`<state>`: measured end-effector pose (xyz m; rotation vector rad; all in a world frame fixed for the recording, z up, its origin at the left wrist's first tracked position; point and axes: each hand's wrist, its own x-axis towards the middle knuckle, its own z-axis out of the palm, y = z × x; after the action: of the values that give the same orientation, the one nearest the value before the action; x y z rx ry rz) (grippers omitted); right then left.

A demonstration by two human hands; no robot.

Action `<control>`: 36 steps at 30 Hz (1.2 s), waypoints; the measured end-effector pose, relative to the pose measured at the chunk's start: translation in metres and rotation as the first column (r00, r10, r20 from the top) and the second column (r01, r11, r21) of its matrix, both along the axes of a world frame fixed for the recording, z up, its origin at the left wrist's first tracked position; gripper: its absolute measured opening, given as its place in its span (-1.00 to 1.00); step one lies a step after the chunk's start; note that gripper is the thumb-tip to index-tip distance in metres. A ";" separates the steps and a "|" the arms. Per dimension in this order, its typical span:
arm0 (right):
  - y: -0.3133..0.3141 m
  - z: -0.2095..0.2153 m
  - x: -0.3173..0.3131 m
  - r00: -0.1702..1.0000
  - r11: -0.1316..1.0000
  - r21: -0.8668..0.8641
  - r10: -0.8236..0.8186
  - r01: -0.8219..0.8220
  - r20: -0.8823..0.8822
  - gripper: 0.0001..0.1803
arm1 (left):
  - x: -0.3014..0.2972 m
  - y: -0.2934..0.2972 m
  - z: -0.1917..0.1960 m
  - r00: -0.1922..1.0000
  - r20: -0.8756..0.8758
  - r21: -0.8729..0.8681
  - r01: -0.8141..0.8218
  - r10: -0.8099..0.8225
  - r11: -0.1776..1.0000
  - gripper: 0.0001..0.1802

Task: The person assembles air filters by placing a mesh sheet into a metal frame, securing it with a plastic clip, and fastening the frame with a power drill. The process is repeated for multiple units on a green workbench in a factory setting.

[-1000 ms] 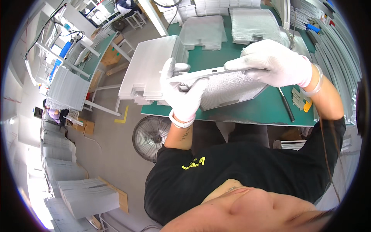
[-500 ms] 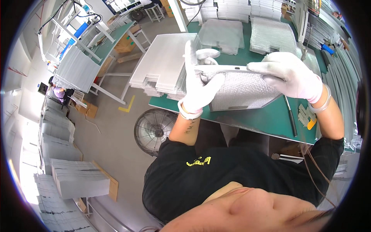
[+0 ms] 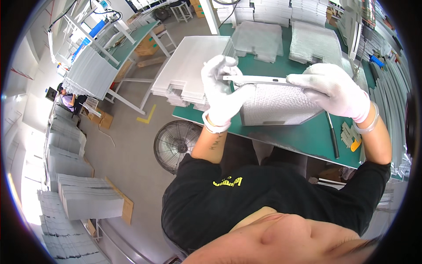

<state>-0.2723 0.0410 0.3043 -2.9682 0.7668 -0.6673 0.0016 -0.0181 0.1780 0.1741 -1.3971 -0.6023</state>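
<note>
Round caged fan [image 3: 177,148] stood on floor [image 3: 132,154], below and left of left fingers [image 3: 214,64]. Green surface [image 3: 303,137] spread beneath fingers of both hands. On it, below right fingers [image 3: 301,80], lay black-handled tool [image 3: 332,134], small pale strips [image 3: 348,134] and orange-yellow piece [image 3: 356,145] just beside it. Blue object [image 3: 376,60] lay right of right fingers. Yellow floor marking [image 3: 147,114] showed lower left of left fingers; farther left, person [image 3: 68,100] in dark cap was near cardboard box [image 3: 104,119].

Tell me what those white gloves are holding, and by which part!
A silvery mesh panel: the right hand pinches the pale strip along its upper edge, and the left hand is at the strip's left end.
</note>
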 end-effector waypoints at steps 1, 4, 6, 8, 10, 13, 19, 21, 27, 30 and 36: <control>-0.001 0.000 0.000 1.000 1.000 -0.001 0.003 -0.003 0.003 -0.42 | -0.003 0.001 -0.005 0.997 -0.007 -0.026 -0.082 0.082 0.996 -0.11; -0.002 -0.001 0.002 1.000 1.000 0.000 -0.006 0.006 0.012 -0.44 | -0.009 0.008 -0.005 0.963 -0.053 -0.076 -0.269 0.266 0.960 -0.26; -0.002 -0.001 0.003 0.999 0.999 0.004 -0.034 0.034 0.019 -0.48 | -0.017 0.013 -0.002 0.969 -0.107 0.050 -0.218 0.223 0.975 -0.28; -0.004 -0.001 0.002 1.000 0.999 0.017 -0.029 0.029 0.011 -0.47 | -0.018 0.014 -0.003 0.958 -0.114 0.087 -0.256 0.265 0.963 -0.31; -0.005 -0.002 0.003 1.000 1.000 0.017 -0.025 0.025 0.010 -0.46 | -0.018 0.012 -0.008 0.927 -0.095 0.050 -0.360 0.363 0.932 -0.35; -0.008 -0.002 0.005 1.000 1.000 -0.003 -0.022 0.022 0.012 -0.45 | -0.016 0.010 -0.021 0.843 0.010 0.093 -0.537 0.539 0.838 -0.51; -0.012 -0.003 0.007 1.000 1.000 0.001 -0.030 0.030 0.005 -0.44 | -0.021 0.007 -0.025 0.768 0.021 -0.068 -0.638 0.640 0.767 -0.65; -0.014 -0.004 0.007 1.000 1.000 0.002 -0.029 0.029 0.010 -0.43 | -0.017 0.002 -0.023 0.719 0.048 -0.126 -0.684 0.693 0.718 -0.65; -0.017 0.000 0.008 0.999 0.997 0.057 -0.046 0.047 -0.018 -0.42 | -0.009 0.002 -0.025 0.779 0.079 -0.063 -0.619 0.622 0.783 -0.62; -0.014 0.004 0.008 0.996 0.995 0.067 -0.070 0.073 -0.051 -0.43 | -0.019 0.003 -0.020 0.942 -0.135 0.130 -0.290 0.307 0.948 -0.57; -0.022 -0.001 0.009 0.999 0.998 0.047 -0.029 0.031 -0.043 -0.47 | -0.010 -0.003 -0.021 0.955 0.021 0.034 -0.295 0.295 0.955 -0.49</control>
<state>-0.2638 0.0194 0.3033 -2.9423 0.8200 -0.5805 -0.0087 -0.0212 0.1575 0.4108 -1.3434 -0.3781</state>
